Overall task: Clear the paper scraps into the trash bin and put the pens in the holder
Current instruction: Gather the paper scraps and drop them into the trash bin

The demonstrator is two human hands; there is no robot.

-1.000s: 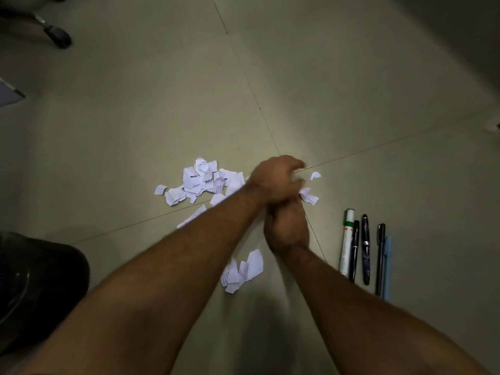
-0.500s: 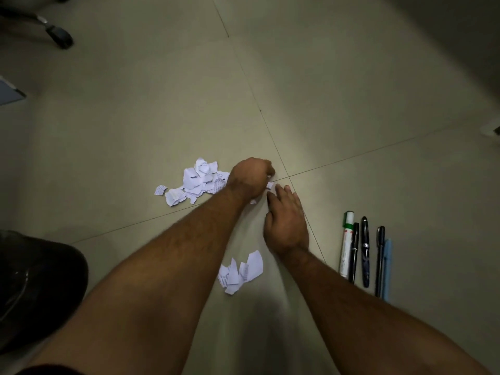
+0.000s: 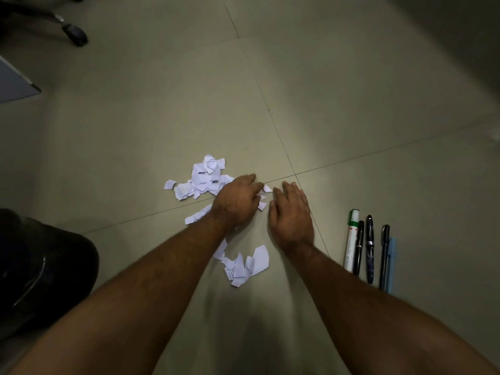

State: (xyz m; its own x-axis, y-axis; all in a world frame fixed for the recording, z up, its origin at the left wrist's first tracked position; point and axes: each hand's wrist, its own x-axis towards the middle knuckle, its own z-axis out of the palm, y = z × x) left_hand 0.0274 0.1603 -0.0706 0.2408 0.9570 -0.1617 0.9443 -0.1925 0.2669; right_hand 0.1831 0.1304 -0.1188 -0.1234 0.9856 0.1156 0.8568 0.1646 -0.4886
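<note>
A: Where are the paper scraps (image 3: 201, 177)?
B: Heaped on the floor (image 3: 351, 104) at ten o'clock of the left hand (image 3: 238, 203); a few lie between both hands.
A: The fingers?
B: Left curled loosely over scraps; right hand (image 3: 290, 212) flat, released.
A: The pens (image 3: 369, 249)?
B: Side by side at three o'clock; dark trash bin (image 3: 40, 266) at eight.

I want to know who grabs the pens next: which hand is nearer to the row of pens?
The right hand. It lies flat on the floor just left of the row of pens, with bare floor between. The left hand is farther away, beyond it, over the paper scraps.
</note>
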